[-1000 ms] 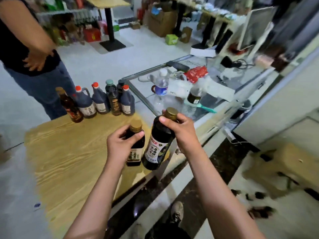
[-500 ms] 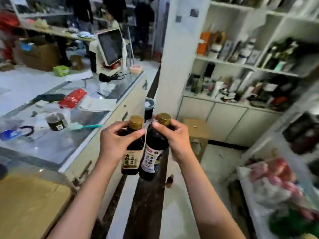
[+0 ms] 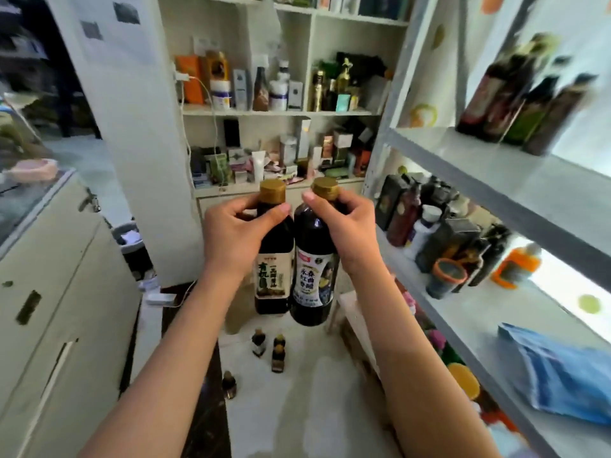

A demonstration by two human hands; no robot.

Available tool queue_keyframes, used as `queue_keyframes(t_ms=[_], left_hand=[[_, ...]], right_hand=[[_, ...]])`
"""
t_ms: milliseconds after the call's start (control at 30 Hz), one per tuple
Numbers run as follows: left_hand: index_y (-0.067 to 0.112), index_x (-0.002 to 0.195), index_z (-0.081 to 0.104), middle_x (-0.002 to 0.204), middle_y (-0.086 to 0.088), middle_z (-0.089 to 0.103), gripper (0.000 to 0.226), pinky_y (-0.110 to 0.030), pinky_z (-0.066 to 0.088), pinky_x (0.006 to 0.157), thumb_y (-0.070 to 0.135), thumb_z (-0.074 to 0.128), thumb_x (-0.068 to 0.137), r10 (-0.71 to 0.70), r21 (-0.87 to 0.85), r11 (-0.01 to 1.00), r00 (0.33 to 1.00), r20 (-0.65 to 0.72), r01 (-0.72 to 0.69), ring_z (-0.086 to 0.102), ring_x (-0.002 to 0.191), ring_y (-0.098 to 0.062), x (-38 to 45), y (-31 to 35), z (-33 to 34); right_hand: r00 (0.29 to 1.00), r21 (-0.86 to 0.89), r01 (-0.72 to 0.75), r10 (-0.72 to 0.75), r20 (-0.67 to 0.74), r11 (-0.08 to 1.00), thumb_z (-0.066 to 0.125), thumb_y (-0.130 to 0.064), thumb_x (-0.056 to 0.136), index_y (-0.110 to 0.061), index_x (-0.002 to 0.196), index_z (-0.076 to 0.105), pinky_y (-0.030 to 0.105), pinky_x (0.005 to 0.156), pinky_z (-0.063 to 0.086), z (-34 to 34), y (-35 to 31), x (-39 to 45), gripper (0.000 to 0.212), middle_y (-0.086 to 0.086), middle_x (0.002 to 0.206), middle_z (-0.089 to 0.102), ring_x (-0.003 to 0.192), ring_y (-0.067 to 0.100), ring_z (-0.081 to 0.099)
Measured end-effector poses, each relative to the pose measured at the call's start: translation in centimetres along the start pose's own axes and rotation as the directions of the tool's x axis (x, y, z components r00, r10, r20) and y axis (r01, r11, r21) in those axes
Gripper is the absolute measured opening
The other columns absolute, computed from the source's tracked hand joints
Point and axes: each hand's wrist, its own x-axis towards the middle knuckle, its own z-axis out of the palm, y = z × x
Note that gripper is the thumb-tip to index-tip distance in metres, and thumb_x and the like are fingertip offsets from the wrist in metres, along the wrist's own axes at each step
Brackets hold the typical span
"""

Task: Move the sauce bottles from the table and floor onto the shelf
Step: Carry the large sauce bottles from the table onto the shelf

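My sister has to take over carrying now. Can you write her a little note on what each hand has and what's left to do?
Left hand grips the square-shouldered bottle by its neck. Right hand grips the round bottle likewise. Both are in the air, side by side, facing the grey shelf on the right.
Done: both picked up.
Left: set them on the shelf, then fetch the small bottles on the floor.

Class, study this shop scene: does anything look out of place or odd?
Yes: four small dark bottles stand on the floor in the aisle, not on a shelf, where feet could knock them. Nothing looks spilled or broken.
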Motion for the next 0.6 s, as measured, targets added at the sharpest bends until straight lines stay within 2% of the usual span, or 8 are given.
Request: queue_keyframes(t_ms=[67, 200, 267, 400, 533, 600], left_hand=[[0.018, 0.104, 0.076, 0.092, 0.007, 0.076, 0.034, -0.032, 0.059, 0.076, 0.026, 0.085, 0.072, 0.011, -0.031, 0.999, 0.998, 0.055, -0.009, 0.073, 0.084, -0.009, 2.3, -0.4, 3.5], [0.021, 0.104, 0.076, 0.093, 0.008, 0.076, 0.035, -0.034, 0.059, 0.077, 0.029, 0.085, 0.071, 0.04, -0.072, 0.997, 0.988, 0.147, -0.03, 0.072, 0.085, -0.01, 6.7, -0.6, 9.2], [0.024, 0.101, 0.076, 0.089, 0.012, 0.076, 0.031, -0.029, 0.058, 0.074, 0.029, 0.084, 0.071, 0.063, -0.111, 0.993, 0.981, 0.183, -0.043, 0.072, 0.082, -0.008, 9.1, -0.4, 12.0], [0.029, 0.098, 0.075, 0.085, 0.013, 0.075, 0.028, -0.024, 0.058, 0.07, 0.03, 0.084, 0.071, 0.146, -0.197, 0.975, 0.958, 0.247, -0.098, 0.072, 0.078, -0.005, 14.5, 0.3, 17.2], [0.031, 0.096, 0.074, 0.082, 0.014, 0.074, 0.026, -0.022, 0.058, 0.067, 0.032, 0.083, 0.072, 0.2, -0.282, 0.953, 0.927, 0.317, -0.11, 0.071, 0.074, -0.004, 20.9, 2.4, 22.3], [0.03, 0.097, 0.074, 0.083, 0.012, 0.074, 0.028, -0.022, 0.058, 0.067, 0.036, 0.082, 0.071, 0.224, -0.321, 0.94, 0.915, 0.336, -0.113, 0.071, 0.074, -0.003, 24.0, 3.6, 24.7]], right_hand=[[0.998, -0.021, 0.04, -0.041, -0.057, 0.999, 0.078, -0.019, 0.085, -0.009, 0.09, 0.078, 0.033, 0.075, 0.058, -2.6, -0.2, 2.5, 0.011, 0.004, 0.083, 0.077, 0.081, 0.018, 0.073], [0.983, -0.064, 0.068, -0.078, -0.169, 0.996, 0.078, -0.022, 0.085, -0.009, 0.093, 0.078, 0.044, 0.088, 0.058, -6.3, -0.7, 6.9, 0.015, 0.008, 0.09, 0.077, 0.091, 0.027, 0.074], [0.974, -0.089, 0.08, -0.097, -0.207, 0.993, 0.077, -0.023, 0.086, -0.008, 0.092, 0.077, 0.044, 0.086, 0.059, -8.0, -1.1, 9.2, 0.016, 0.008, 0.088, 0.077, 0.088, 0.027, 0.074], [0.947, -0.167, 0.113, -0.157, -0.28, 0.979, 0.075, -0.021, 0.087, -0.009, 0.087, 0.077, 0.033, 0.073, 0.058, -10.8, -2.7, 14.3, 0.012, 0.006, 0.08, 0.076, 0.077, 0.02, 0.073], [0.906, -0.231, 0.111, -0.194, -0.375, 0.967, 0.08, -0.029, 0.081, -0.007, 0.084, 0.077, 0.046, 0.081, 0.058, -13.4, -5.8, 21.0, 0.022, 0.015, 0.083, 0.075, 0.08, 0.032, 0.073], [0.883, -0.26, 0.11, -0.215, -0.418, 0.959, 0.08, -0.03, 0.081, -0.005, 0.086, 0.076, 0.046, 0.084, 0.059, -14.6, -7.4, 23.7, 0.026, 0.015, 0.084, 0.075, 0.082, 0.033, 0.073]])
